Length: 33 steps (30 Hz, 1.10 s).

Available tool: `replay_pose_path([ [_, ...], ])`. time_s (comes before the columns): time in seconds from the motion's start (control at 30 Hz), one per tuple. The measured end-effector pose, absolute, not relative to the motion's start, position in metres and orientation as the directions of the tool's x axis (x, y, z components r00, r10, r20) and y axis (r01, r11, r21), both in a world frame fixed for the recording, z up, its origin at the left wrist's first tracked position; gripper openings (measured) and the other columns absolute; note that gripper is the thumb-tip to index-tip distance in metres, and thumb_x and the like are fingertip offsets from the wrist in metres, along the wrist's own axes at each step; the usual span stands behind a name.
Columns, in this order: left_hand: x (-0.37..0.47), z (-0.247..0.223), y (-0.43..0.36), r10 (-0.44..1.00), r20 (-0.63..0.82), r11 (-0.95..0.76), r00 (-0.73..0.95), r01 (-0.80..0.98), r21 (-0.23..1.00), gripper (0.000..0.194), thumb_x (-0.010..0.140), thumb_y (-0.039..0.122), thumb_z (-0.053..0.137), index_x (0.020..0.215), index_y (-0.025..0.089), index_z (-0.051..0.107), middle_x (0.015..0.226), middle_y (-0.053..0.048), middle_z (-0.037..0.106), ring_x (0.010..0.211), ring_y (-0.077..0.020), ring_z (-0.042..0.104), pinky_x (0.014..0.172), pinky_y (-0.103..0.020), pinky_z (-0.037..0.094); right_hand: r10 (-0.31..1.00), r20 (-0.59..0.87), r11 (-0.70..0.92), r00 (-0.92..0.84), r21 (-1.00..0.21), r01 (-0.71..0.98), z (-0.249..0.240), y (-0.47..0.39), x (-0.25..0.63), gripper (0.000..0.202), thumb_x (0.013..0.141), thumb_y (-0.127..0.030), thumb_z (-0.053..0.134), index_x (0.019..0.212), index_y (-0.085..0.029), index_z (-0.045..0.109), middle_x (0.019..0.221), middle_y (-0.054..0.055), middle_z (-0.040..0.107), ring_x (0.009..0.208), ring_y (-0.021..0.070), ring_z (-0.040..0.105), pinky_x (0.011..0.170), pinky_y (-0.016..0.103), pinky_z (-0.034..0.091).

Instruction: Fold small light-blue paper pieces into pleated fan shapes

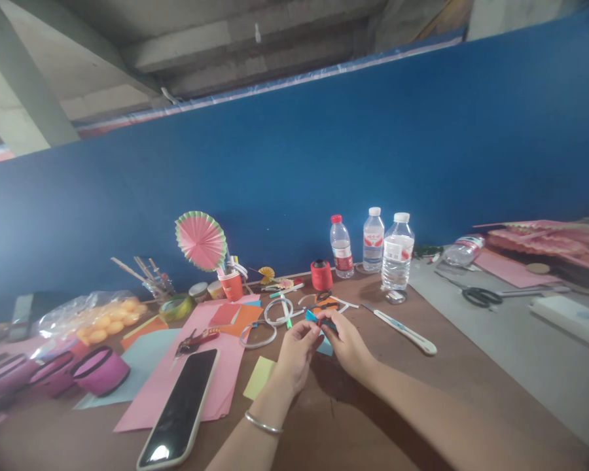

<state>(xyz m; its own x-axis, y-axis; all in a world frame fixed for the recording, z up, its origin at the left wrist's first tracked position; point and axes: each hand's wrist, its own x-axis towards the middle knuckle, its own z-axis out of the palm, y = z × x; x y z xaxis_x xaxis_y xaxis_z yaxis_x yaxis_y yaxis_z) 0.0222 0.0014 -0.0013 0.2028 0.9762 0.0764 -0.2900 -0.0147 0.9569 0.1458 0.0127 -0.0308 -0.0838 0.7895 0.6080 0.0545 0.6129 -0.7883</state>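
Observation:
Near the middle of the brown table, my left hand point(298, 348) and my right hand point(344, 340) meet fingertip to fingertip. Both pinch a small blue paper piece point(311, 316) with something dark red at its middle; the fingers partly cover it. Another light blue paper point(324, 347) shows just below the fingers. A yellow-green paper square point(260, 377) lies beside my left wrist. Behind the hands are a coil of clear tubing point(259, 345), orange paper with dark-handled scissors, and a red thread spool point(321, 275). A white craft knife point(405, 332) rests right of my right hand.
A black phone point(180, 409) lies on pink paper point(226, 373) at the left, near pliers point(196, 341). Farther left are purple cups point(101, 371) and a bag of orange balls point(112, 319). Water bottles point(397, 252) stand at the back; black scissors point(481, 296) lie right.

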Motion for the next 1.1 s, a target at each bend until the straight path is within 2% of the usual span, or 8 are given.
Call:
replay_pose_path([
  [0.37, 0.02, -0.004, 0.004, 0.983, 0.087, -0.036, 0.162, -0.296, 0.955, 0.014, 0.068, 0.021, 0.062, 0.065, 0.013, 0.052, 0.072, -0.001, 0.053, 0.073, -0.0095, 0.051, 0.078, -0.025, 0.04, 0.812, 0.581, 0.584, -0.063, -0.804, 0.112, -0.028, 0.01, 0.147, 0.013, 0.083, -0.024, 0.039, 0.092, -0.016, 0.043, 0.088, 0.004, 0.05, 0.082, 0.014, 0.048, 0.075, 0.025, 0.037],
  [0.5, 0.018, -0.005, 0.007, 0.99, 0.074, -0.036, 0.118, -0.293, 0.955, 0.014, 0.066, 0.021, 0.065, 0.065, 0.012, 0.054, 0.071, -0.001, 0.054, 0.07, -0.0086, 0.05, 0.071, -0.021, 0.039, 0.807, 0.585, 0.59, -0.077, -0.798, 0.119, -0.029, 0.01, 0.147, 0.012, 0.083, -0.023, 0.038, 0.092, -0.016, 0.042, 0.088, 0.004, 0.049, 0.082, 0.0136, 0.047, 0.075, 0.025, 0.036],
  [0.8, 0.012, -0.005, 0.01, 0.988, 0.088, -0.053, 0.13, -0.257, 0.965, 0.014, 0.065, 0.019, 0.065, 0.063, 0.011, 0.053, 0.064, 0.001, 0.052, 0.06, -0.0056, 0.047, 0.06, -0.017, 0.036, 0.841, 0.539, 0.541, -0.055, -0.839, 0.056, -0.029, 0.009, 0.149, 0.016, 0.086, -0.029, 0.035, 0.09, -0.016, 0.043, 0.081, 0.001, 0.05, 0.073, 0.0112, 0.046, 0.068, 0.021, 0.036],
  [0.97, 0.007, -0.007, 0.011, 0.988, 0.066, -0.038, 0.142, -0.191, 0.981, 0.016, 0.066, 0.022, 0.063, 0.065, 0.012, 0.052, 0.059, 0.001, 0.05, 0.054, -0.0059, 0.046, 0.052, -0.016, 0.032, 0.861, 0.506, 0.508, -0.05, -0.86, 0.047, -0.031, 0.012, 0.149, 0.011, 0.082, -0.025, 0.039, 0.084, -0.016, 0.047, 0.078, 0.0, 0.051, 0.07, 0.0106, 0.047, 0.066, 0.02, 0.036],
  [1.1, 0.007, -0.005, 0.011, 0.988, 0.072, -0.047, 0.139, -0.175, 0.984, 0.015, 0.067, 0.022, 0.063, 0.065, 0.012, 0.051, 0.059, 0.001, 0.05, 0.055, -0.0061, 0.046, 0.052, -0.016, 0.032, 0.861, 0.505, 0.508, -0.064, -0.859, 0.064, -0.034, 0.016, 0.149, 0.012, 0.081, -0.021, 0.039, 0.078, -0.017, 0.05, 0.074, -0.001, 0.051, 0.069, 0.0107, 0.046, 0.063, 0.019, 0.036],
])
